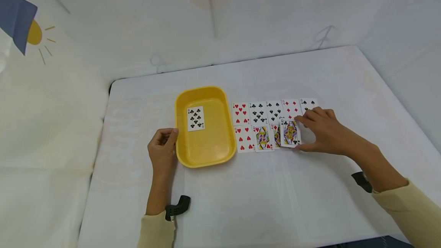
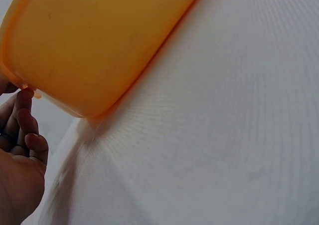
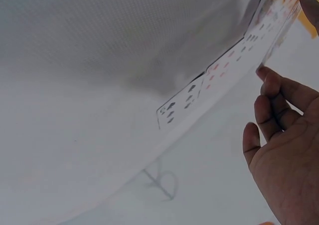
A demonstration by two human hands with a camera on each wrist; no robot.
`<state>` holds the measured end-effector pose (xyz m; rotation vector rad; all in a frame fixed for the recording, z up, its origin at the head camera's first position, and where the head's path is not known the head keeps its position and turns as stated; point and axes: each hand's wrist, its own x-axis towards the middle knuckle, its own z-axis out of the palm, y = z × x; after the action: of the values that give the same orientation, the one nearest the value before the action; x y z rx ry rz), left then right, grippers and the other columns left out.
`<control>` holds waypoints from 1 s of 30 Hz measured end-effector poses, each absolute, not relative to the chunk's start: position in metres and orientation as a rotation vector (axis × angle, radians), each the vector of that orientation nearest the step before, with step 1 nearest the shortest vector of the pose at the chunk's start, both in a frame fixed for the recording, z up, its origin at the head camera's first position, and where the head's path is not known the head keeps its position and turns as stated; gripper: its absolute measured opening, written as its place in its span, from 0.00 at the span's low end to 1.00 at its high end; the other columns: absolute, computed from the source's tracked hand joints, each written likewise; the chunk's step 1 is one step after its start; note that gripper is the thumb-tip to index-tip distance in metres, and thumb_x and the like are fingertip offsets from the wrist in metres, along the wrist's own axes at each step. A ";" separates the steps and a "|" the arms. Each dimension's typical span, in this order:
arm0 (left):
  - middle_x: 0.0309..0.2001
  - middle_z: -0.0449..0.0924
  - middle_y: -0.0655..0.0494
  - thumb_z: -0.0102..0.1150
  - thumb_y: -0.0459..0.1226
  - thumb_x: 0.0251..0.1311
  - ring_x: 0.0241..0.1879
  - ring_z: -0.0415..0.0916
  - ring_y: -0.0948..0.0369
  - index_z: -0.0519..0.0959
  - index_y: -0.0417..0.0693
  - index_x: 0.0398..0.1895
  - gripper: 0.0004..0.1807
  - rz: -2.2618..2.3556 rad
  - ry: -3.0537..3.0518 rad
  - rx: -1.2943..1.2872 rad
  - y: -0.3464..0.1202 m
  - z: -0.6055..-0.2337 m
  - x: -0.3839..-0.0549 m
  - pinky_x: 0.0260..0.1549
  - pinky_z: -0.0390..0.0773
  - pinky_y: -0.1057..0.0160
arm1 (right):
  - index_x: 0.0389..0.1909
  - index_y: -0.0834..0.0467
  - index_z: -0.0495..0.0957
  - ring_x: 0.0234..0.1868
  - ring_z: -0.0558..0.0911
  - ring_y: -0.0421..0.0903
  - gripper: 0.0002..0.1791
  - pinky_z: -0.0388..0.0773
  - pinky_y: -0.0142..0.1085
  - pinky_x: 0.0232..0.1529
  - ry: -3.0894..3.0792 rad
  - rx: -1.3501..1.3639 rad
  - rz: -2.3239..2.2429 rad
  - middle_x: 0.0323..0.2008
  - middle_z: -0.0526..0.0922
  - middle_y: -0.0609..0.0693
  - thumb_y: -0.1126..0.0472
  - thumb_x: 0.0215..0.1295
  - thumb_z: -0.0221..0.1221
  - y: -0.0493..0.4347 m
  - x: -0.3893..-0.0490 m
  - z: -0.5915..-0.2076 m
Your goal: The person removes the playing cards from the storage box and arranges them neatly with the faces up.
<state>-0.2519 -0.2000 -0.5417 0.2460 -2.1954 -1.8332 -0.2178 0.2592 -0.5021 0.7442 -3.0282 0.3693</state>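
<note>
My left hand (image 1: 164, 144) pinches the left rim of a yellow plastic tray (image 1: 229, 156), and the left wrist view shows the fingertips at the tray's lip. Inside the tray an eight of clubs (image 1: 195, 118) lies face up. To the right, my right hand (image 1: 322, 131) holds a queen of clubs (image 1: 290, 133) between thumb and fingers at its edges. That card overlaps another queen with red marks (image 1: 276, 131), partly hidden beneath it. In the right wrist view the held card is seen nearly edge-on near the fingertips (image 3: 264, 71).
Right of the tray, face-up cards lie in two rows. The upper row runs from a seven of hearts (image 1: 240, 113) to a six of spades (image 1: 307, 104); the lower has a six of hearts (image 1: 244, 139) and a red queen (image 1: 263, 139). A white cloth covers the table (image 1: 241, 202).
</note>
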 end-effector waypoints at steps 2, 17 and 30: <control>0.31 0.80 0.51 0.68 0.45 0.63 0.27 0.74 0.58 0.84 0.42 0.38 0.14 -1.830 -2.197 0.247 -0.199 -0.541 -0.252 0.26 0.75 0.69 | 0.56 0.63 0.78 0.49 0.67 0.51 0.46 0.58 0.51 0.47 -3.036 0.738 0.371 0.42 0.74 0.50 0.41 0.37 0.80 0.261 -0.217 -0.502; 0.32 0.80 0.50 0.68 0.45 0.63 0.28 0.74 0.58 0.84 0.42 0.38 0.14 -1.829 -2.205 0.263 -0.199 -0.540 -0.253 0.27 0.76 0.69 | 0.57 0.64 0.77 0.51 0.67 0.54 0.45 0.58 0.52 0.48 -3.129 0.657 0.408 0.45 0.75 0.53 0.42 0.41 0.79 0.274 -0.216 -0.507; 0.32 0.80 0.51 0.68 0.46 0.63 0.28 0.73 0.58 0.84 0.42 0.39 0.15 -1.815 -2.221 0.285 -0.198 -0.541 -0.253 0.27 0.75 0.69 | 0.59 0.66 0.76 0.53 0.66 0.56 0.46 0.58 0.54 0.49 -3.173 0.612 0.411 0.46 0.75 0.56 0.43 0.41 0.79 0.283 -0.217 -0.516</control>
<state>-0.2534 -0.1977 -0.5408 0.2853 -2.2207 -1.8146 -0.2171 0.2832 -0.5158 0.6119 -3.1734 0.4109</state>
